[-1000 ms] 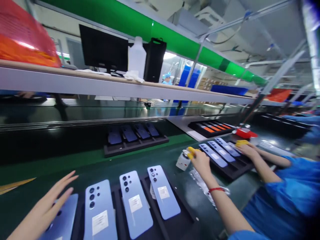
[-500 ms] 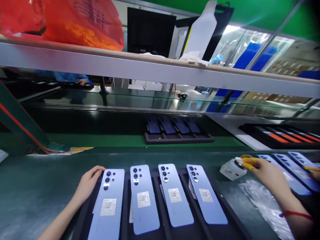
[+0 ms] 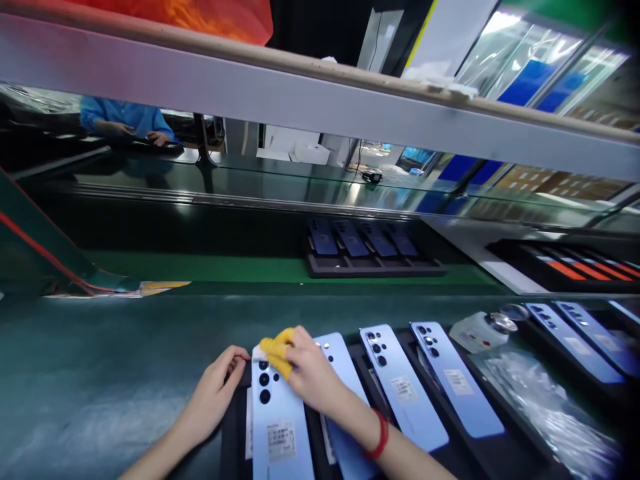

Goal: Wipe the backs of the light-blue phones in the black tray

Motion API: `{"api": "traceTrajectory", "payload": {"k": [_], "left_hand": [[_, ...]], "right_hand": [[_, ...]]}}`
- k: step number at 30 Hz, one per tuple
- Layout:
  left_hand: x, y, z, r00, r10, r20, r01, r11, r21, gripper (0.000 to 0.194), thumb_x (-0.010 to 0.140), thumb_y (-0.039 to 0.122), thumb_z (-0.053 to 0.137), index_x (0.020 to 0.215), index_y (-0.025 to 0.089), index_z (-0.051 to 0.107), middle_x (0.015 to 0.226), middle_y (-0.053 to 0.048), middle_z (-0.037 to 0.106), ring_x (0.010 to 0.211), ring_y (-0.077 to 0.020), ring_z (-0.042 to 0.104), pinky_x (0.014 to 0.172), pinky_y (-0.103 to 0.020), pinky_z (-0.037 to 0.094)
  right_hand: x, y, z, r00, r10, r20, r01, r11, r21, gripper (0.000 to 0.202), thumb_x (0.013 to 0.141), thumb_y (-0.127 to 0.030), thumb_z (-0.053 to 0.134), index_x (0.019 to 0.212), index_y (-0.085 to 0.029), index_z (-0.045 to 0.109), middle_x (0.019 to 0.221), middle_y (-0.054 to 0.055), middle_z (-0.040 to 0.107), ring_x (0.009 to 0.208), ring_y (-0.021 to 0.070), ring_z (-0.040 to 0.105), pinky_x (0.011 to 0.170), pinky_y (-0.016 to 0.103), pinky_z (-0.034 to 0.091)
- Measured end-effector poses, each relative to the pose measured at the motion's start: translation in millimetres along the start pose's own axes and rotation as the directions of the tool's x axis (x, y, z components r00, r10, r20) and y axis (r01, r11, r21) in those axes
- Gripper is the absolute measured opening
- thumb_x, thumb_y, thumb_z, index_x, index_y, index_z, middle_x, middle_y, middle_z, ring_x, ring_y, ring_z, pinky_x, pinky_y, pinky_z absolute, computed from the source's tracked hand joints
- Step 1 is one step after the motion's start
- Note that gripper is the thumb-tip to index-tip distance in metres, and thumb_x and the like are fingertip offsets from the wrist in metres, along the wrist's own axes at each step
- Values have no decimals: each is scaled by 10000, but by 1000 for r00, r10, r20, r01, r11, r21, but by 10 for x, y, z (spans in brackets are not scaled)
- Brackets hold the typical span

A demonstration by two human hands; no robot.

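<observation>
Several light blue phones lie back-up in a black tray (image 3: 231,427) in front of me. My right hand (image 3: 313,377), with yellow finger cots and a red wrist band, pinches a small white wipe (image 3: 258,352). It presses the wipe on the top edge of the leftmost phone (image 3: 274,417), just above its camera lenses. My left hand (image 3: 215,390) curls over the tray's upper left corner, beside that phone. To the right lie two more phones (image 3: 400,387), each with a white label.
A small white dispenser with a metal top (image 3: 481,330) stands right of the tray, beside crinkled clear film (image 3: 543,400). More trays of phones sit at the right (image 3: 575,337) and on the green belt (image 3: 373,257). A grey shelf (image 3: 300,93) runs overhead. A person in blue works opposite (image 3: 125,120).
My right hand left the dispenser at the right and came across to the leftmost phone with the wipe. My left hand stayed at the tray's corner. The view tilted down and left.
</observation>
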State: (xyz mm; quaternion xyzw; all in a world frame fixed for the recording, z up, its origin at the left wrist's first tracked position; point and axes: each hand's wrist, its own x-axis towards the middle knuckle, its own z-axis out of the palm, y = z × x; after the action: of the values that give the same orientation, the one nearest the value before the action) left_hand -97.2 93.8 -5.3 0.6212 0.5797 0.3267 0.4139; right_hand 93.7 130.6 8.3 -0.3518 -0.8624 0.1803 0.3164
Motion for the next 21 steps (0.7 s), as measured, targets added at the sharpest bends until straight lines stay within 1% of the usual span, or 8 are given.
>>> {"api": "traceTrajectory", "payload": {"k": [3,6,9,12,14,17,19,21], "left_hand": [[-5,-29,-52,999,25,34,-27,998,49,318,883,461,338,897,207,528,863,-37,585,830,-221,549,782,-342,404],[-14,-22,-57,998,41,49,-46,994,95,304,909,434,319,899,219,534,901,-34,587,869,-218,542,804,-342,410],[-12,-5,-49,997,44,63,-51,992,115,302,923,417,306,901,223,535,923,-31,581,892,-213,540,817,-338,418],[-7,-8,-48,996,47,79,-56,991,119,297,934,397,290,922,224,532,930,-24,567,909,-201,534,826,-325,412],[-9,-14,-54,994,61,90,-72,990,125,284,940,381,292,934,226,530,933,-17,558,912,-191,530,825,-312,406],[-18,-7,-70,992,73,103,-87,987,136,269,947,367,300,944,228,530,932,-11,552,906,-182,530,814,-296,403],[-24,7,-80,992,59,112,-75,987,139,272,950,371,299,945,229,531,936,-10,548,908,-181,529,809,-293,402],[-29,18,-86,992,45,120,-62,988,141,280,949,380,298,943,230,534,938,-12,544,914,-183,527,807,-293,401]], "right_hand": [[-40,91,-42,971,-209,116,218,974,-67,319,688,30,497,848,-171,686,897,83,601,814,223,494,704,373,455],[-84,245,-246,928,-341,149,353,934,-61,388,693,47,452,872,-209,682,884,46,590,830,198,483,886,453,391],[-116,291,-300,965,-261,-6,259,961,-103,301,790,-2,470,909,-187,675,837,53,564,822,194,468,950,501,330],[-142,189,-176,978,-171,-117,166,985,-51,212,856,-89,525,1003,-172,654,849,62,561,828,199,465,915,482,359],[-143,120,-124,977,-213,-25,213,977,-13,253,847,-58,492,1015,-162,649,871,78,558,855,211,461,873,446,402],[-132,134,-202,930,-321,176,320,947,35,411,772,39,421,1018,-193,656,884,76,546,886,217,457,834,409,436],[-141,190,-286,929,-324,179,325,945,27,490,734,81,392,999,-229,663,871,55,537,876,205,458,887,441,408],[-170,212,-308,956,-278,98,281,960,-16,486,741,83,386,994,-228,661,870,52,531,873,202,452,936,487,363]]}}
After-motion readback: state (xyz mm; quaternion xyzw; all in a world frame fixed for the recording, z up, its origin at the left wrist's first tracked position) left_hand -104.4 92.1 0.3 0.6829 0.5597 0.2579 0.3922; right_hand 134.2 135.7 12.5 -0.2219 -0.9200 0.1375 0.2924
